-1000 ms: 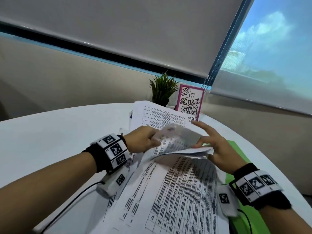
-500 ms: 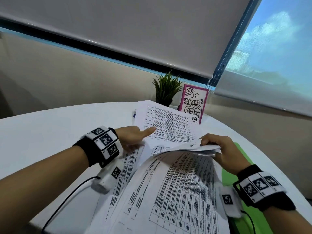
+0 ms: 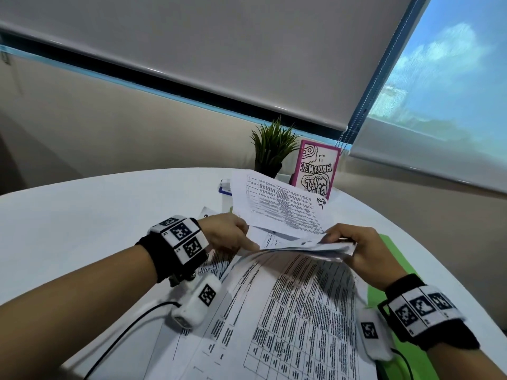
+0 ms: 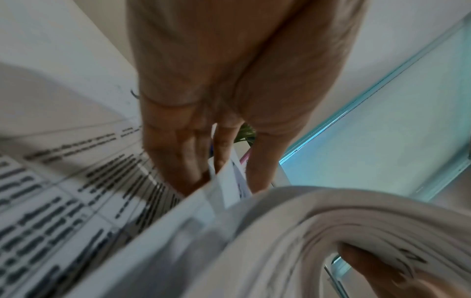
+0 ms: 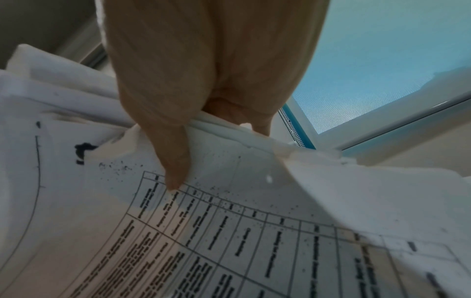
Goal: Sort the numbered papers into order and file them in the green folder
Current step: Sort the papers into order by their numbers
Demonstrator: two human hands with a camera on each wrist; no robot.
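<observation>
Papers (image 3: 288, 311) bent up in right hand (image 3: 367, 253) grip; left hand (image 3: 227, 234) fingers slid under sheets; plant (image 3: 271, 149) behind.

Numbered papers (image 3: 288, 305): we log printed table sheets, far ends lifted and curled. Green folder (image 3: 395, 248): flat beneath, right edge showing.

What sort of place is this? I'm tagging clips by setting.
Probably an office or meeting room: a round white table spread with printed sheets, roller blinds over wide windows, and a small potted plant beside a pink-framed sign.
</observation>
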